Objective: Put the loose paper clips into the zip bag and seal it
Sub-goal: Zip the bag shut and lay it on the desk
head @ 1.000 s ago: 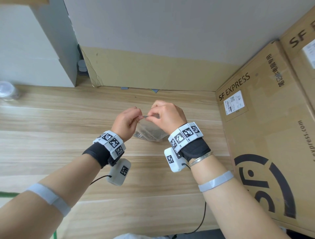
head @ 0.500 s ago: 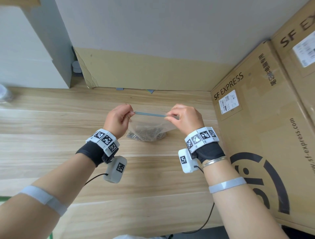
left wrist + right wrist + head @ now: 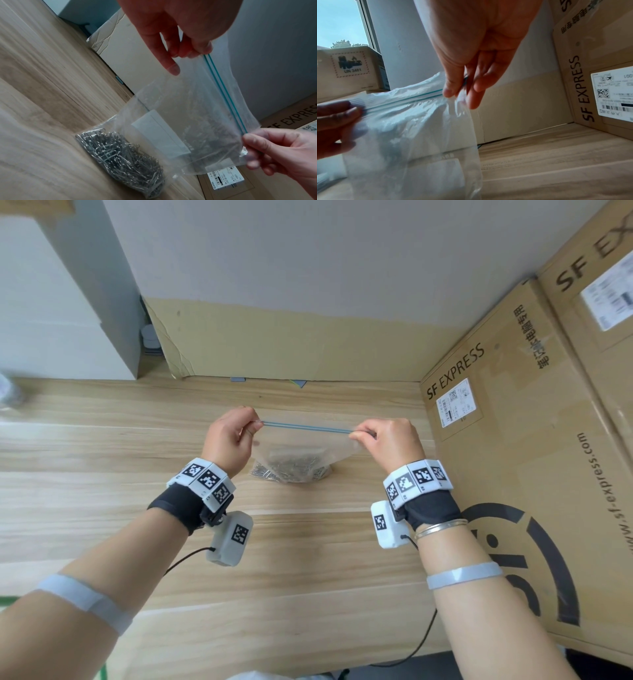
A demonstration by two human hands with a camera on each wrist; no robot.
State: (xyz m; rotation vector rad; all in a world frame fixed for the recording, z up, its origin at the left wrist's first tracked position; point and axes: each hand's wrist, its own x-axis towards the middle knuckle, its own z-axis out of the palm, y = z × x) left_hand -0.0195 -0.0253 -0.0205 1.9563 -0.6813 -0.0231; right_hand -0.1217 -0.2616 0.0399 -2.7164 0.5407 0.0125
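You're on sealing: both hands pinch the clear plastic zip bag (image 3: 310, 446) at its teal strip ends, silver paper clips (image 3: 291, 470) below your fingers (image 3: 204, 47). Looks closed, maybe; press along it.

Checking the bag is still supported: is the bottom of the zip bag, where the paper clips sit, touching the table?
Touching. In the left wrist view the zip bag sags so its clip-filled bottom, the paper clips, lies flat on the table, no gap beneath.
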